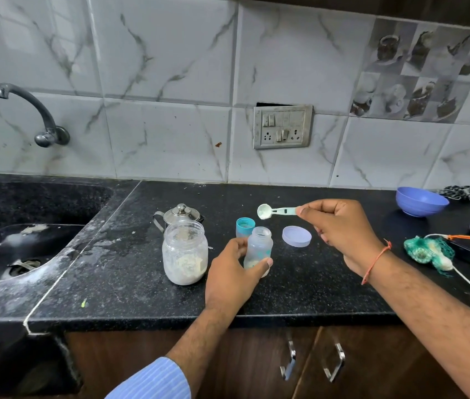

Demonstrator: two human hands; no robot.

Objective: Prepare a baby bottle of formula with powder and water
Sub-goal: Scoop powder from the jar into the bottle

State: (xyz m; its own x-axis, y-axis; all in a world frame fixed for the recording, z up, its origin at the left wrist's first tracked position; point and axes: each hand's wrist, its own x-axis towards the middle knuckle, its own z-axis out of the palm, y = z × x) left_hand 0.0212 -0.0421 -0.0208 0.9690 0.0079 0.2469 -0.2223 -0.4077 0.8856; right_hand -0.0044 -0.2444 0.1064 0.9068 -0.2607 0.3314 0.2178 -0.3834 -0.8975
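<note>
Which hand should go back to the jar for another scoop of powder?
Right: the right hand already pinches the scoop, while the left hand holds the bottle beside the open jar.

Two bare forearms come up from the lower edge of the head view, both with dark hair along them. The left hand [232, 272] is bare, with no ring or band showing, and short trimmed nails. Behind its forearm, a light blue sleeve [153, 381] with fine paler stripes is pushed back to near the elbow, its cuff edge bunched in soft folds. The right hand [340, 228] is also bare, nails short. Around the right wrist runs a thin orange-red thread bracelet [376, 262], with a small knot and a short loose end sticking up at the top. No sleeve shows on the right forearm
</note>
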